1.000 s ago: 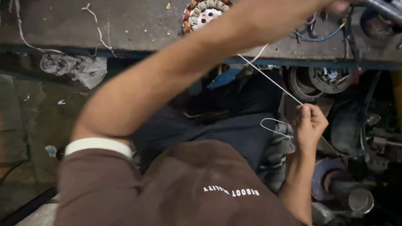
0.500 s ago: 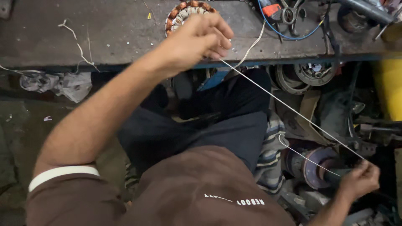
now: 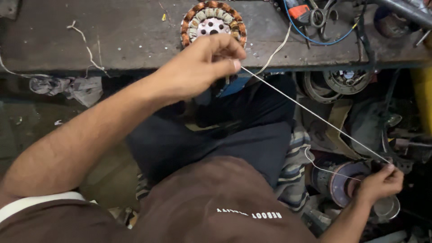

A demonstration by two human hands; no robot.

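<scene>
Head view looking straight down: the left hand [image 3: 202, 63] has its fingers [image 3: 225, 66] pinched shut on one end of a thin white string [image 3: 310, 112], right by the front edge of the tabletop [image 3: 112, 40]. The right hand [image 3: 380, 182] is way down low on the right, fingers curled closed around the other end, so the string runs taut and diagonal between the two hands, over the lap. A slack loop of it hangs just left of the right hand.

What I'd worry about here: that string looks thin and it's pulled tight, so one hard tug could snap it or make it slip out of the pinch. The motor winding [image 3: 212, 22], the round one with copper coils, sits on the tabletop just behind the left hand, and I can't tell if the string is tied to it. If it is, a jerk could drag it off the edge. Also, the loose loop hangs right above the metal discs [image 3: 346, 182] and other junk piled on the floor, easy place to snag.
</scene>
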